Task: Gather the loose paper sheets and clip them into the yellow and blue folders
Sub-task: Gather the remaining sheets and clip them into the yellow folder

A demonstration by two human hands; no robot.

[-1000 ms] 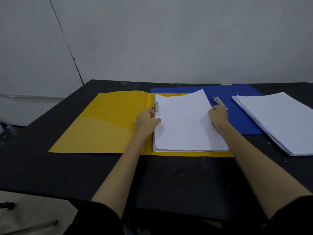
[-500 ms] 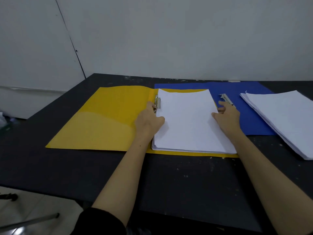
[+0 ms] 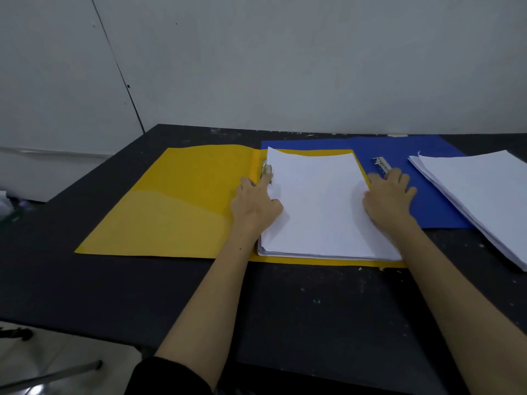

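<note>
While your left hand (image 3: 255,202) & right hand (image 3: 389,195) press flat on the paper stack (image 3: 319,206) in the yellow folder (image 3: 182,201), gripping nothing, next: close its clip (image 3: 266,170).

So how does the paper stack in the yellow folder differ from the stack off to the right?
The stack in the yellow folder lies on the open yellow folder, beside its metal clip; the right-hand stack overlaps the blue folder and the black table. The left hand and right hand rest on the first; nothing touches the second. The second runs out of frame. Both are plain white sheets.
</note>
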